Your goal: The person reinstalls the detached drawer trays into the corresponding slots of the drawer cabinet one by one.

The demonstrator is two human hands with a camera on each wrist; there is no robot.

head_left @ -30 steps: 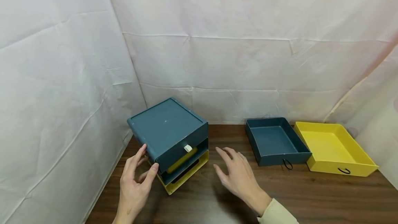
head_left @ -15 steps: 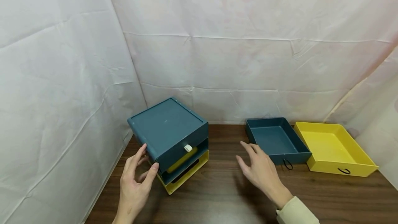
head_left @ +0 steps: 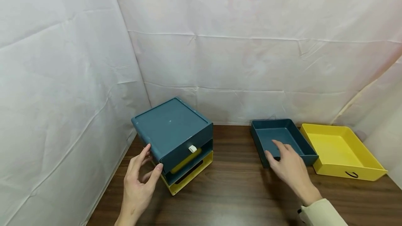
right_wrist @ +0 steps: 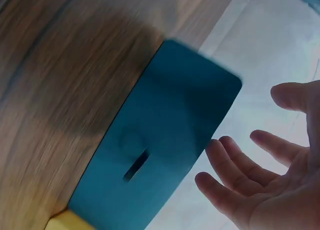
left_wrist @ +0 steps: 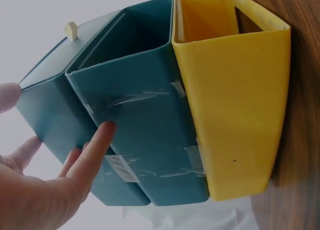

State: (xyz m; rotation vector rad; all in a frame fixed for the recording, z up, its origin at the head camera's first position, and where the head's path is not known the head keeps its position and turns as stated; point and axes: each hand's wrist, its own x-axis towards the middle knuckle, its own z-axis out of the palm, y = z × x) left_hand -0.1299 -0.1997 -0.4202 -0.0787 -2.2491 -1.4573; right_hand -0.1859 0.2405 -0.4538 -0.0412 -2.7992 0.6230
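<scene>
A second ago my right hand (head_left: 291, 167) hung over the table (head_left: 235, 187); now, fingers loosely apart and holding nothing, it has reached the near rim of the blue tray (head_left: 276, 135) at one o'clock, though I can't tell if it touches. My left hand (head_left: 138, 182), relaxed and spread, rests as before against the seven o'clock corner of the drawer stack (head_left: 173, 133) at eleven o'clock

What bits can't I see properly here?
Black loop on the blue tray: head view, hidden behind the right hand.
Inside of the top blue drawer: head view, hidden by its closed front.
Thumb of the left hand: left wrist view, mostly cut off by the left edge.
Yellow tray: right wrist view, mostly cut off by the bottom edge.
</scene>
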